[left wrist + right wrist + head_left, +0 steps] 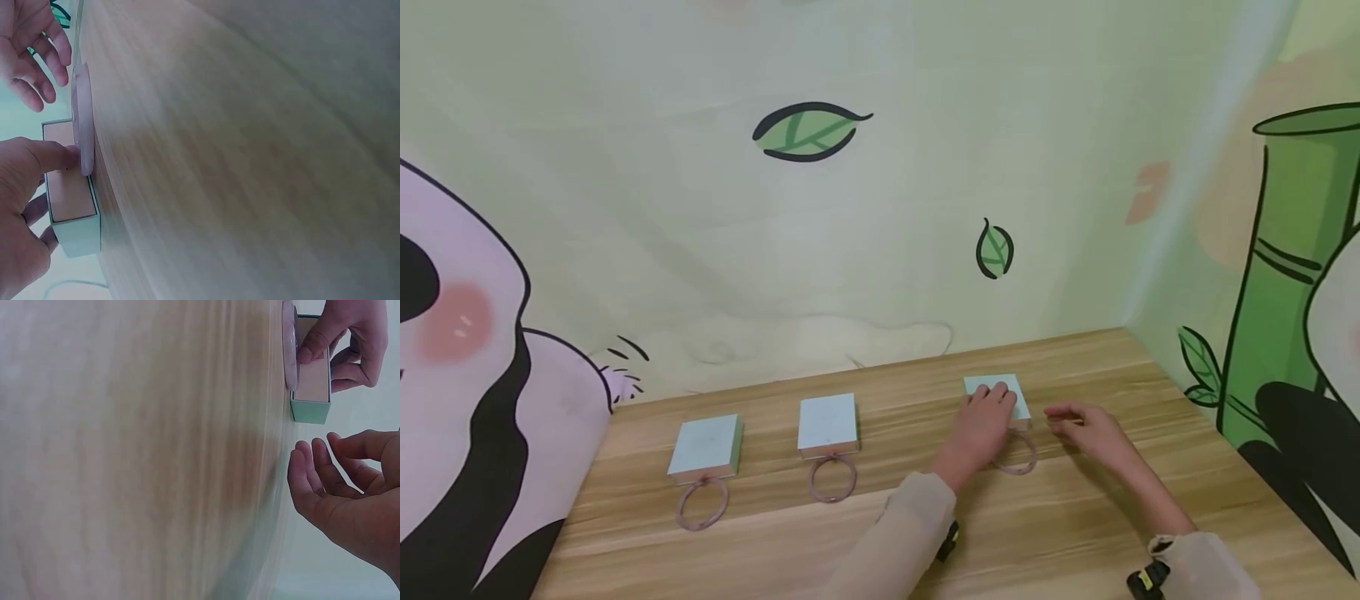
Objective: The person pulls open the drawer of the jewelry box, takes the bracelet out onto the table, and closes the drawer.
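Note:
My left hand (977, 429) grips the rightmost small light-blue box (1021, 408), with fingers across its top. In the left wrist view, the thumb (59, 156) presses the pink end face of the box (72, 200), right by the ring. A pale purple ring (1019, 455), like a bangle, lies flat at that front face, partly behind the left hand. Just right of the box, apart from it, my right hand (1093, 433) hovers over the table with loosely bent fingers. Nothing is between those fingers in the right wrist view.
Two more light-blue boxes stand to the left, one in the middle (827, 421) and one farther left (706, 443). Each has a ring in front, the middle ring (812, 483) and the left ring (681, 510). A printed wall cloth (880, 275) backs the wooden table (760, 550).

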The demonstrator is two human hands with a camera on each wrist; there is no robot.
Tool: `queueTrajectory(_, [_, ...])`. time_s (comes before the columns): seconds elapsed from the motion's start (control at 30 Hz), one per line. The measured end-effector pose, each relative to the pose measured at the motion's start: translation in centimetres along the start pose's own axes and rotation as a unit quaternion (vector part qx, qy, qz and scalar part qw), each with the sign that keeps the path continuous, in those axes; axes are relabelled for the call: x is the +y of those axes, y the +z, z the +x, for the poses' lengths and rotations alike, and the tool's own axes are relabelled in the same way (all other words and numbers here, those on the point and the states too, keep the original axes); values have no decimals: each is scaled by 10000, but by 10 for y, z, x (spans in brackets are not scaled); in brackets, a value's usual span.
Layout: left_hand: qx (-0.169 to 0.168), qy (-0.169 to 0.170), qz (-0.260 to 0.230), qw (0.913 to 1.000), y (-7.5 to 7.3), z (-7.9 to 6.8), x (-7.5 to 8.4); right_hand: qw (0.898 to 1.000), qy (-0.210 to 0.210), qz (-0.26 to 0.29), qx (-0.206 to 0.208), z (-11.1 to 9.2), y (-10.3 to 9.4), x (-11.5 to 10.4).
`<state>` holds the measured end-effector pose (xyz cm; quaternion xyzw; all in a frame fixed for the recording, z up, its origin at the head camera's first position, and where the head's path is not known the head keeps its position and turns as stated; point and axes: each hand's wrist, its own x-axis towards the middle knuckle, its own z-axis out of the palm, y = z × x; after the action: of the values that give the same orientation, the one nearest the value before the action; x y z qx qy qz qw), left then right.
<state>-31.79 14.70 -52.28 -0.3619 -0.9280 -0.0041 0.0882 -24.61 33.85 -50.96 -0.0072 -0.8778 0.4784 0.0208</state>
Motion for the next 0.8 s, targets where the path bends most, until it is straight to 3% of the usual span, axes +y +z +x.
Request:
queueTrajectory(0.23, [-39,-313,-58,9995,-6,-5,-15,9999,-79,46,-138,0,2,-2])
queueTrajectory(0.43, [-166,-550,-126,9983,-2,-9,-30,9997,-74,-57,-212,1,7,-6])
queueTrajectory(0.8, [-267,-377,-185,9988,-7,-17,-38,9990,-125,-290,-307,4,13,-18])
